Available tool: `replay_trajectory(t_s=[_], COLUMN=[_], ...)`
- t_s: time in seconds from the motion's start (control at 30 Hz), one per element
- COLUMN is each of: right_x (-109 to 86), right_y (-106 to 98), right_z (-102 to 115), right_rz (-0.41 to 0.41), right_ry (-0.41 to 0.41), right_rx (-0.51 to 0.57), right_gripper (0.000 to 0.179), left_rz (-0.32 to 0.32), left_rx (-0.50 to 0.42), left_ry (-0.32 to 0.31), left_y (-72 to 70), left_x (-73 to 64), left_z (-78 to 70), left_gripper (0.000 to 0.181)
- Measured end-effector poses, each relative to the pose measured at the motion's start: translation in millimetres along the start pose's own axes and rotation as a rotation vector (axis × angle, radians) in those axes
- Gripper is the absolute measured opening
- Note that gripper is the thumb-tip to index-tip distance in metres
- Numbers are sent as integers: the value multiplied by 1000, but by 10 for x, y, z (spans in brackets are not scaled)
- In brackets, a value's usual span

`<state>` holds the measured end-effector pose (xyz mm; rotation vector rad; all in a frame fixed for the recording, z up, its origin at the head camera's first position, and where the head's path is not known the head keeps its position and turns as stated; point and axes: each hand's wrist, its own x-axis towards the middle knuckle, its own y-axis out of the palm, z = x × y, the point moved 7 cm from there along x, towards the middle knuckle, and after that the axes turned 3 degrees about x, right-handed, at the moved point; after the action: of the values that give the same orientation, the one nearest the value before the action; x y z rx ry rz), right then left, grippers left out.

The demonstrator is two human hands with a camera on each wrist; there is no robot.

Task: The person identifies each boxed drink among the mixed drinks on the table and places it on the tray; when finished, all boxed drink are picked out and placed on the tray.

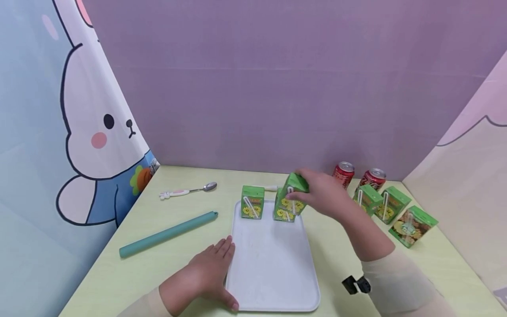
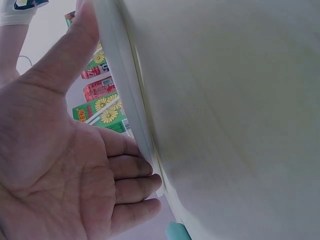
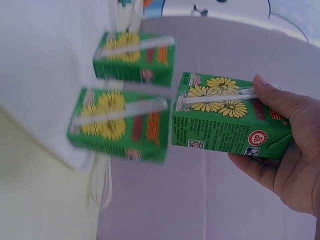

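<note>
My right hand [image 1: 325,193] grips a green drink carton [image 3: 220,125] with yellow flowers and a straw on its side. It holds the carton raised and slightly tilted, near a second drink carton [image 1: 284,216] at the far right corner of the white tray [image 1: 273,264]. Another drink carton [image 1: 252,202] stands upright at the tray's far left corner. Along the near left side of the tray, my left hand [image 1: 210,273] rests with its fingers extended and thumb spread. In the left wrist view, the fingertips of the left hand [image 2: 85,165] touch the tray's edge.
On the right stand more drink cartons [image 1: 413,226] and two red cans [image 1: 343,174]. A spoon [image 1: 190,191] and a teal rod [image 1: 168,234] lie left of the tray. Behind the tray, a pale handle [image 1: 271,188] is partly hidden. A purple backdrop [image 1: 253,88] borders the table.
</note>
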<state>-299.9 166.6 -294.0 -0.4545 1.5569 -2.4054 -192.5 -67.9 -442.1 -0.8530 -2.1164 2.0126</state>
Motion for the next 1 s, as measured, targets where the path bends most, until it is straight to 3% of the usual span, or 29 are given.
replay_trajectory(t_s=[0.23, 0.43, 0.73, 1.0], right_x=[79, 164, 237, 282], right_y=[381, 751, 1165, 1294], right_z=[309, 488, 553, 540], right_rz=[50, 107, 202, 229], right_ry=[-99, -155, -141, -141], right_rx=[36, -16, -64, -52], right_gripper=[54, 62, 72, 77], left_rz=[13, -9, -22, -12], left_rx=[-7, 3, 36, 19], left_ry=[-6, 5, 12, 7], left_y=[15, 11, -1, -6], left_x=[2, -6, -4, -22], left_z=[14, 12, 2, -3], left_gripper=[140, 140, 140, 139])
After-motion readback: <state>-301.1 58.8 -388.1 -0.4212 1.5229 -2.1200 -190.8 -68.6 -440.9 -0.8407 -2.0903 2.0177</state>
